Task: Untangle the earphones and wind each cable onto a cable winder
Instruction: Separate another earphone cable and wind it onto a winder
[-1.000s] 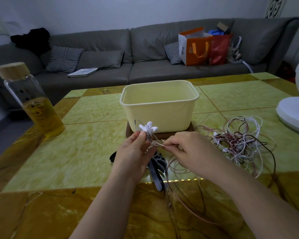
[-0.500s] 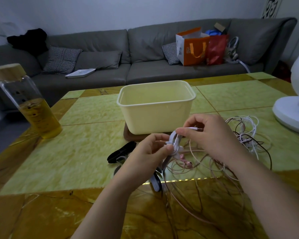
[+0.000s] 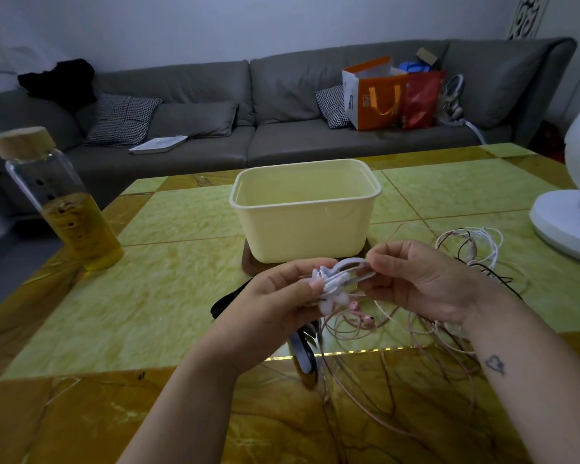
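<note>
Just in front of the tub [image 3: 302,229], the left hand [image 3: 275,306] is gripping the white winder [image 3: 332,279], its long axis running sideways toward the right hand [image 3: 422,283], whose fingers [image 3: 379,262] are pinching its far loop; pink earbuds [image 3: 362,314] are dangling below.

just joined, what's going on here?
A person is working on earphone cables at a table. The left hand grips a white cable winder, and the right hand pinches the pale loop at its far end. Pink earbuds show just below. A tangle of cables lies unsorted to the right.
</note>
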Action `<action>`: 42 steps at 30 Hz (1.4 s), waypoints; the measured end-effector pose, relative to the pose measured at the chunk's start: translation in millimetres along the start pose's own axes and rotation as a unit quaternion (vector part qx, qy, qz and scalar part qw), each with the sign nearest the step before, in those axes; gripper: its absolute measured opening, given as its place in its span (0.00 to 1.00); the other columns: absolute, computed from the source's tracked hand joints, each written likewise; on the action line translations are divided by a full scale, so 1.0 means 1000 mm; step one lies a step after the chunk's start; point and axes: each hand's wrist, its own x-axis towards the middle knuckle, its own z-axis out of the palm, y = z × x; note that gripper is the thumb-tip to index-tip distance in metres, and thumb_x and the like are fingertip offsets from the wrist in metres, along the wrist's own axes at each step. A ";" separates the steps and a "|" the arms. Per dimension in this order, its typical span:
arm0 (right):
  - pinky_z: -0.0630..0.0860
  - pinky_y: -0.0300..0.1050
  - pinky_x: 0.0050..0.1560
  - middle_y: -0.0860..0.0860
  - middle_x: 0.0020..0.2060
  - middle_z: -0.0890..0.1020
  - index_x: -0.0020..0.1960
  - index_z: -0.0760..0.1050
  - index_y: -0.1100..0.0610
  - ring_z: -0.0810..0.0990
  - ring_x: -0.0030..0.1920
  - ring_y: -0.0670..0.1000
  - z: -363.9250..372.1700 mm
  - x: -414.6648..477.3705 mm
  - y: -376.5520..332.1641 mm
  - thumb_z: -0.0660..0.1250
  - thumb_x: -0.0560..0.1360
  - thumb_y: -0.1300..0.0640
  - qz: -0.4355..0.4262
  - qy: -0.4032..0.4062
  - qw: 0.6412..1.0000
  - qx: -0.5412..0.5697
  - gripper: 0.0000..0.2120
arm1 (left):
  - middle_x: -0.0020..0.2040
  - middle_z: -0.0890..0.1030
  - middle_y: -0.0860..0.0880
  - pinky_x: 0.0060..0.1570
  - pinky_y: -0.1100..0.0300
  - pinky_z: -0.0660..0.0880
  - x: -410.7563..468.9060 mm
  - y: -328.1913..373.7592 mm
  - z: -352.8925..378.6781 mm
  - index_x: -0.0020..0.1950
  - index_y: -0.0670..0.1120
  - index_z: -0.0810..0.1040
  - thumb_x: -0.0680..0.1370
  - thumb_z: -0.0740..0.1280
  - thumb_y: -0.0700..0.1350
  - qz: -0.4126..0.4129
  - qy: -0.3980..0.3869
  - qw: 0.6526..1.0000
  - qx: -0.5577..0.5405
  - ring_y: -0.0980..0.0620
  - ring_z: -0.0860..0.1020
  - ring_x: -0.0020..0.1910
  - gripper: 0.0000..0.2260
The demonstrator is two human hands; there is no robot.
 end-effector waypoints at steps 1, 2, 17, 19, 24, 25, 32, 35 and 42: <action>0.81 0.42 0.35 0.57 0.35 0.85 0.34 0.83 0.59 0.84 0.34 0.51 0.000 0.000 0.001 0.86 0.45 0.53 0.005 -0.008 1.000 0.018 0.22 | 0.42 0.84 0.42 0.45 0.62 0.80 0.000 0.000 0.000 0.48 0.46 0.86 0.72 0.66 0.40 0.001 0.005 1.000 -0.023 0.50 0.80 0.40 0.10; 0.81 0.42 0.34 0.57 0.35 0.85 0.35 0.83 0.60 0.84 0.34 0.51 0.000 0.000 0.003 0.86 0.45 0.54 0.008 -0.013 0.999 0.033 0.22 | 0.42 0.84 0.42 0.45 0.61 0.80 0.001 0.001 0.001 0.48 0.46 0.85 0.71 0.66 0.40 0.001 0.014 0.998 -0.054 0.49 0.81 0.40 0.10; 0.81 0.42 0.38 0.55 0.35 0.84 0.40 0.80 0.59 0.83 0.34 0.51 0.016 0.009 0.006 0.74 0.65 0.59 -0.046 0.151 0.954 -0.255 0.06 | 0.41 0.83 0.44 0.48 0.50 0.81 0.008 -0.009 0.007 0.63 0.43 0.71 0.72 0.68 0.35 -0.044 0.076 0.992 -0.086 0.47 0.82 0.42 0.20; 0.82 0.46 0.43 0.54 0.34 0.85 0.40 0.81 0.57 0.85 0.37 0.53 0.020 0.006 0.005 0.76 0.68 0.59 -0.064 0.168 0.921 -0.344 0.04 | 0.45 0.82 0.44 0.45 0.55 0.80 0.009 -0.011 0.007 0.63 0.48 0.71 0.70 0.67 0.37 -0.052 0.083 0.995 -0.005 0.48 0.83 0.44 0.23; 0.81 0.54 0.43 0.51 0.33 0.84 0.40 0.82 0.52 0.84 0.38 0.57 0.032 0.006 0.014 0.74 0.71 0.56 -0.095 0.196 0.888 -0.405 0.02 | 0.48 0.85 0.46 0.53 0.52 0.80 0.008 -0.019 0.006 0.71 0.58 0.62 0.78 0.67 0.40 -0.037 0.106 0.979 0.172 0.49 0.84 0.50 0.26; 0.80 0.53 0.44 0.50 0.33 0.85 0.41 0.83 0.51 0.84 0.39 0.57 0.033 0.006 0.015 0.73 0.72 0.55 -0.094 0.194 0.888 -0.406 0.01 | 0.48 0.85 0.48 0.54 0.50 0.80 0.009 -0.021 0.005 0.71 0.58 0.62 0.78 0.68 0.41 -0.028 0.119 0.976 0.179 0.48 0.84 0.50 0.26; 0.82 0.51 0.48 0.43 0.40 0.86 0.50 0.82 0.49 0.84 0.41 0.44 0.033 0.003 0.012 0.70 0.75 0.58 -0.115 0.161 0.897 -0.396 0.06 | 0.46 0.84 0.46 0.51 0.58 0.79 0.011 -0.022 0.002 0.58 0.46 0.79 0.75 0.68 0.45 0.007 0.163 0.983 0.088 0.48 0.82 0.50 0.11; 0.82 0.53 0.47 0.44 0.40 0.85 0.49 0.82 0.48 0.84 0.42 0.45 0.033 0.004 0.013 0.69 0.75 0.56 -0.135 0.162 0.890 -0.404 0.05 | 0.46 0.84 0.44 0.52 0.59 0.78 0.011 -0.025 0.003 0.58 0.43 0.80 0.76 0.67 0.45 0.010 0.160 0.985 0.063 0.49 0.82 0.50 0.12; 0.82 0.54 0.43 0.45 0.38 0.85 0.47 0.81 0.45 0.84 0.39 0.52 0.032 0.002 0.012 0.69 0.76 0.54 -0.158 0.159 0.868 -0.444 0.05 | 0.45 0.83 0.45 0.47 0.64 0.78 0.012 -0.027 0.006 0.57 0.43 0.80 0.73 0.67 0.45 0.029 0.149 0.988 -0.005 0.52 0.82 0.47 0.14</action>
